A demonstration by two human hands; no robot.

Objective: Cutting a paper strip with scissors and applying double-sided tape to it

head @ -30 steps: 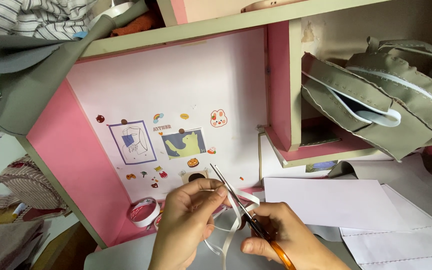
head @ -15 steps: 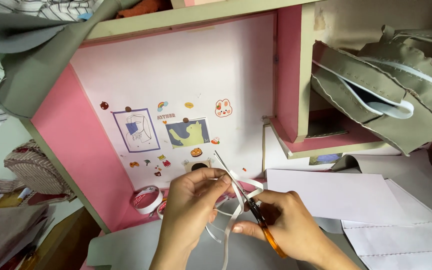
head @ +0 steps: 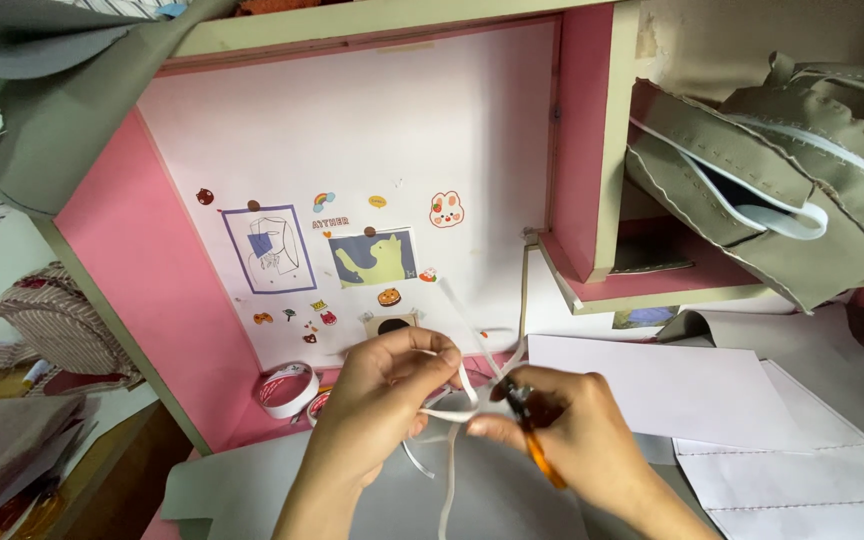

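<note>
Your left hand [head: 384, 392] pinches the thin white elastic strip [head: 449, 412]. At its 3 o'clock, your right hand [head: 562, 432] grips closed orange-handled scissors [head: 532, 425] touching that strip.

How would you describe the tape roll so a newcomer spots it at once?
Start at the pink side wall of the desk alcove and follow it down to the desk. The tape roll lies there on the desk, just left of the left hand. It is the only white ring with a red inner edge.

left hand [head: 384, 392]: bare, no glove, ring or watch seen | right hand [head: 572, 430]: bare, no glove or ring seen | forearms: uncovered, no sleeves in view | nails: short, unpainted
</note>
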